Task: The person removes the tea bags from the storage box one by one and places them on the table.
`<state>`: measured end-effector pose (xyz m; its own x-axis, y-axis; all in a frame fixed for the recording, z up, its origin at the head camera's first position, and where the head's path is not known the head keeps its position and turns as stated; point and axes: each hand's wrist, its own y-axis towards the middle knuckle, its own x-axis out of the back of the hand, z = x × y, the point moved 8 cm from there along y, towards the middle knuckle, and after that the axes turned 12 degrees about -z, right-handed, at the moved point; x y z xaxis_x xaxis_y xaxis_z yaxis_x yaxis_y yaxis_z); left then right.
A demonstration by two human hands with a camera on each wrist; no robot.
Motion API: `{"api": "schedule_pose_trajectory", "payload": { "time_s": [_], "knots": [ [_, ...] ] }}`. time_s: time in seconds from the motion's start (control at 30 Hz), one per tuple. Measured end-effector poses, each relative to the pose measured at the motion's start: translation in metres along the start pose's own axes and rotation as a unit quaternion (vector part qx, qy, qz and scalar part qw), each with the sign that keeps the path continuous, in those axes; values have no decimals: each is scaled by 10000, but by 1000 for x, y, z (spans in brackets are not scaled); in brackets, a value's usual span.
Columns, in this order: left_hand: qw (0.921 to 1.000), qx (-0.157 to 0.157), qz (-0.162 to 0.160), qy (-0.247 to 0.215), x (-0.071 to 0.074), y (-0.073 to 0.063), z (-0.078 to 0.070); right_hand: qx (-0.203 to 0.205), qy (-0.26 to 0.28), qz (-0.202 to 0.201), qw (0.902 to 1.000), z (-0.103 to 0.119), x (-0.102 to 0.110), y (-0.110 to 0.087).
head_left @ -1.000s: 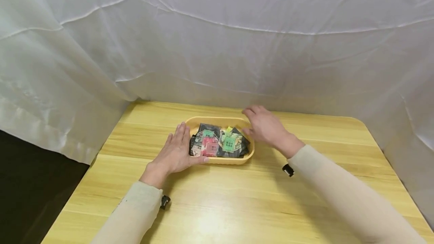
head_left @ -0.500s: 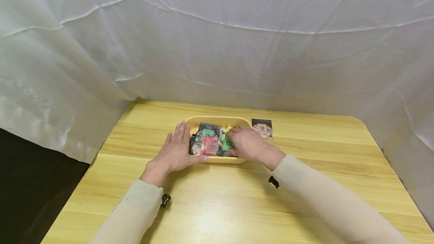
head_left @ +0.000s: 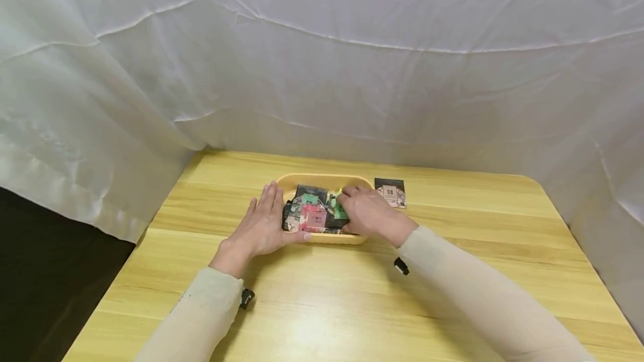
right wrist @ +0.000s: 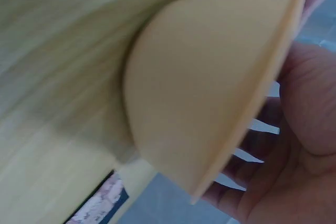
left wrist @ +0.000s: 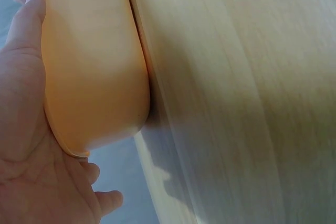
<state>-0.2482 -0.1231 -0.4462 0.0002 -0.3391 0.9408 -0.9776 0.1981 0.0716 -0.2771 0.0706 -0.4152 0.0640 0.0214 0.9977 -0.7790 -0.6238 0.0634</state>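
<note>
A yellow-orange plastic basket [head_left: 327, 237] stands near the table's back edge, holding several flat black sachets. My left hand [head_left: 259, 225] rests against its left end with straight fingers, the thumb along the front rim. In the left wrist view that thumb lies along the basket [left wrist: 94, 66] rim. Over the basket's right end, my right hand [head_left: 369, 211] reaches in with bent fingers and pinches a green-labelled sachet [head_left: 340, 209]; its fingertips partly cover it. A pink-labelled sachet [head_left: 316, 219] lies left of it. The right wrist view shows my right hand [right wrist: 294, 150] beyond the basket wall [right wrist: 194, 72].
One black sachet [head_left: 390, 192] with a beige label lies on the wooden table [head_left: 453, 228], just right of the basket. A pale cloth curtain [head_left: 352, 71] hangs behind the table and along its sides. A dark area [head_left: 50, 272] is at the lower left.
My right hand has moved left from beside the basket into it, leaving a black sachet visible on the table. The green-labelled sachet has shifted slightly under its fingers. My left hand stays put.
</note>
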Motion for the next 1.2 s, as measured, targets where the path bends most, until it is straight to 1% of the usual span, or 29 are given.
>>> {"api": "schedule_pose_trajectory", "payload": {
  "time_s": [0.13,0.33,0.47,0.57,0.7,0.83,1.0,1.2],
  "knots": [
    [10000,22,17,4,0,-1,1,-91,104,120,9998,1,1,5],
    [10000,25,25,-38,-1,0,1,-320,188,396,9985,3,-5,11],
    [10000,15,53,-21,-2,2,0,-465,269,404,9977,2,-7,10],
    [10000,-6,56,65,-1,3,-1,-531,304,410,9973,2,-8,10],
    [9995,-107,-12,312,1,3,-2,-553,366,449,9968,3,-8,9],
    [9986,-201,-62,487,2,3,-3,-539,442,418,9967,3,-7,9],
    [9986,-238,-80,464,2,4,-4,-452,504,286,9973,1,-6,9],
    [9985,-243,-77,475,3,4,-4,-385,531,27,9978,-2,0,11]
  ]
}}
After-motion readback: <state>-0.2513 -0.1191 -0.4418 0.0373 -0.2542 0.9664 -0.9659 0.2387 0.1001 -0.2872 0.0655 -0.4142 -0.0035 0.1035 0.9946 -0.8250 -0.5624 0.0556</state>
